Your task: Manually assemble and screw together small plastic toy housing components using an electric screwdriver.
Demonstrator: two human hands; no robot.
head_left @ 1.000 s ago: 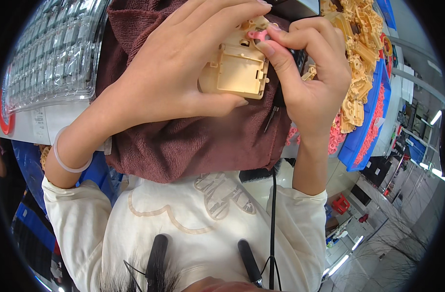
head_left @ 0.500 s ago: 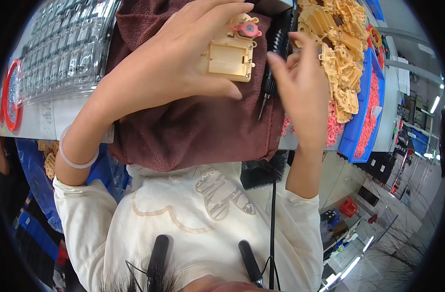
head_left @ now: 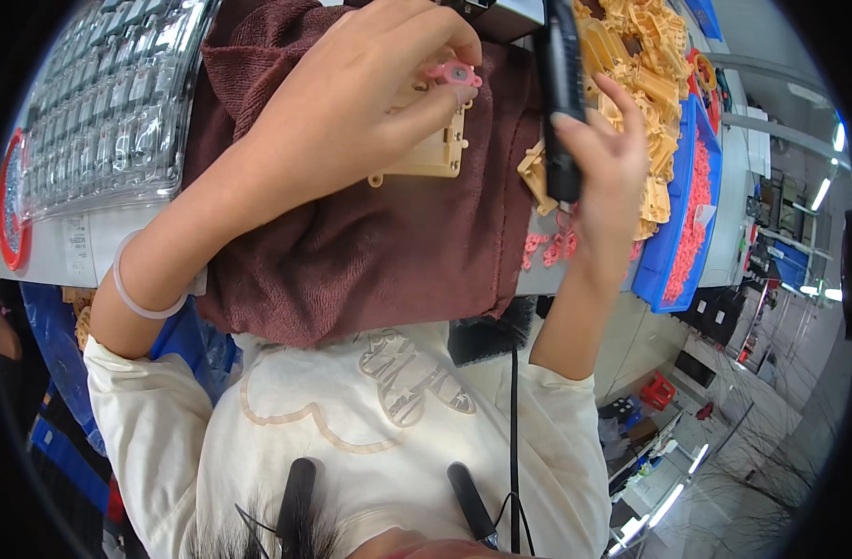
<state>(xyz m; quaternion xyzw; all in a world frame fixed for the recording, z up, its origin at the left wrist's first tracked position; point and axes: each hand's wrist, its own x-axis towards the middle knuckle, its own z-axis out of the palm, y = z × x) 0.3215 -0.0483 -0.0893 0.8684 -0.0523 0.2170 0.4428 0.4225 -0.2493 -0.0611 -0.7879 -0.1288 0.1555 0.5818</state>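
My left hand [head_left: 379,93] is closed at the fingertips, thumb and forefinger pinching a small pink plastic part [head_left: 457,74] with a grey round centre. Below it lies a cream plastic housing [head_left: 437,158], flat on a maroon towel [head_left: 370,252]; my palm and fingers hide much of it. My right hand [head_left: 605,177] grips a black electric screwdriver [head_left: 560,102], thumb against its body and forefinger raised. The screwdriver is blurred and held upright, to the right of the housing and apart from it.
Cream housings [head_left: 645,84] pile up at the right, with loose pink parts [head_left: 561,244] near the table's front edge. A blue tray [head_left: 663,265] of pink pieces stands beyond. Clear plastic trays [head_left: 100,121] of small grey parts lie at the left.
My right hand has taken hold of the screwdriver that lay on the towel and lifted it rightward. My left fingers have closed in on the pink part, and the housing has shifted slightly left.
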